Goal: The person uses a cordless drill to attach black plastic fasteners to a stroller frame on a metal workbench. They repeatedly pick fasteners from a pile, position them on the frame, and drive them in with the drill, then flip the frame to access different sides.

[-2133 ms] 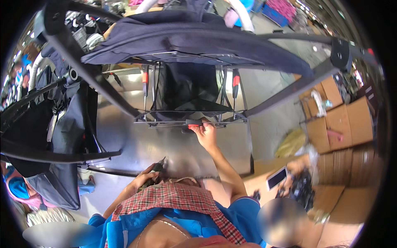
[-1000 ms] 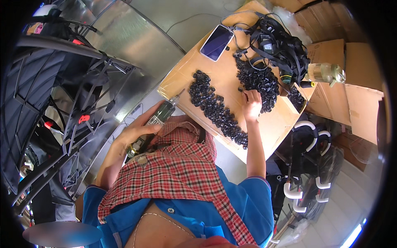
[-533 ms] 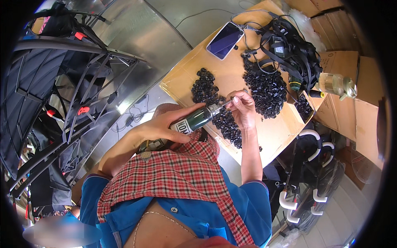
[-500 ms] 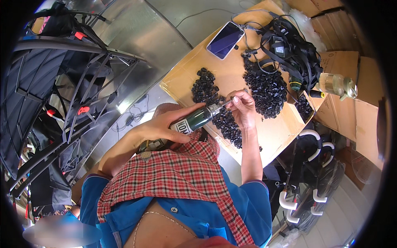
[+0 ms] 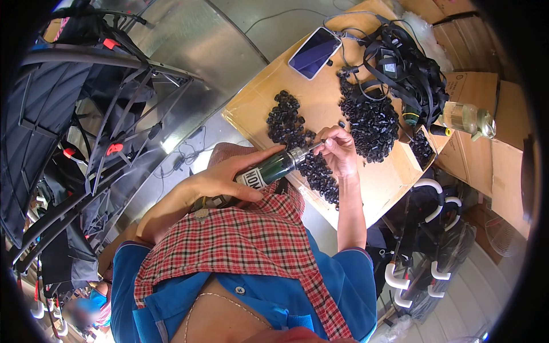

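As my left grip is clasping the electric screwdriver, my right grip is pinching the bit ahead; accidental spinning could be nipping fingertips.

A tan-topped desk stands at a slant, its left corner near a shiny metal surface with a white glare along one edge. Grey floor lies between the two. Past the desk's right corner stand brown cardboard boxes; beyond its lower corner runs a pale, lined surface (wall or floor, I cannot tell).
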`<state>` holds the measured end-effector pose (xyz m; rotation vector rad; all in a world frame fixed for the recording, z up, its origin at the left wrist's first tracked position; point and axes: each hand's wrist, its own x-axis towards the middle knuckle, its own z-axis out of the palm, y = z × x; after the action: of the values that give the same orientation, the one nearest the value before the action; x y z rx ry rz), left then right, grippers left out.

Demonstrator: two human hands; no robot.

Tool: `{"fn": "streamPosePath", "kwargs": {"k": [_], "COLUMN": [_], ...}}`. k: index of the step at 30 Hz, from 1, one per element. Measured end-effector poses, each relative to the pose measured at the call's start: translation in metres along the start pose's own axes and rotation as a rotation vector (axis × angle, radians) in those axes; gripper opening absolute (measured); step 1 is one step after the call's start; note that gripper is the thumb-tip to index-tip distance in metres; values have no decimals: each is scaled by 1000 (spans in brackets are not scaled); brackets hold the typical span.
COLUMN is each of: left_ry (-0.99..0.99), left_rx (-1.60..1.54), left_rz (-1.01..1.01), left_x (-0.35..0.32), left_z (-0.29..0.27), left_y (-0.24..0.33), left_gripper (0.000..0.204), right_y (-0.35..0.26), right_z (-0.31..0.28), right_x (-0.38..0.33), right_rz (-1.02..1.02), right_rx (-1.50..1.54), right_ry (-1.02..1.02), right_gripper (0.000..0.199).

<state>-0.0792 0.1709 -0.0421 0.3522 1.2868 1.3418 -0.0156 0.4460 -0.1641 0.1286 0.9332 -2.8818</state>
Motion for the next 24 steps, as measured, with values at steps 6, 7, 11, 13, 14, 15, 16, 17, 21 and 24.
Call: {"fn": "streamPosePath", "kwargs": {"k": [6,7,11,13,14,15,16,17,21,24], "left_ry": [25,35,6,13,17,20,24,25,21,119], "left_rx": [19,27,-142,-198,-228,-259,-290,-249,-189,-128], "left_rz": [25,40,-55,-44,-38,-29,-19,0,-1,114], "left_x": [0,0,-6,-7,-9,-11,-14,-15,-31,-45], "left_z": [1,1,5,5,5,4,4,1,-7,-10], "left_y": [-11,-15,2,-2,-4,-5,-7,-11,-19,-30], "left_gripper": [106,106,105,105,106,106,106,106,100,99], "right_y": [-14,-15,-3,-7,-11,-13,-24,-25,-21,-14], "right_z": [8,9,1,-3,-5,-13,-19,-37,-57,-8], "right_x": [-6,-7,-11,-4,0,7,7,10,14,35], "right_rz": [61,95,109,-58,-143,-243,-294,-420,-481,-484], "right_rx": [-449,-516,-360,-750,-944,-1154,-1560,-1812,-2090,-1637], "right_ry": [44,63,-16,122,190,334,336,268,220,296], "right_gripper": [10,11,11,11,10,11,12,12,9,9]}}
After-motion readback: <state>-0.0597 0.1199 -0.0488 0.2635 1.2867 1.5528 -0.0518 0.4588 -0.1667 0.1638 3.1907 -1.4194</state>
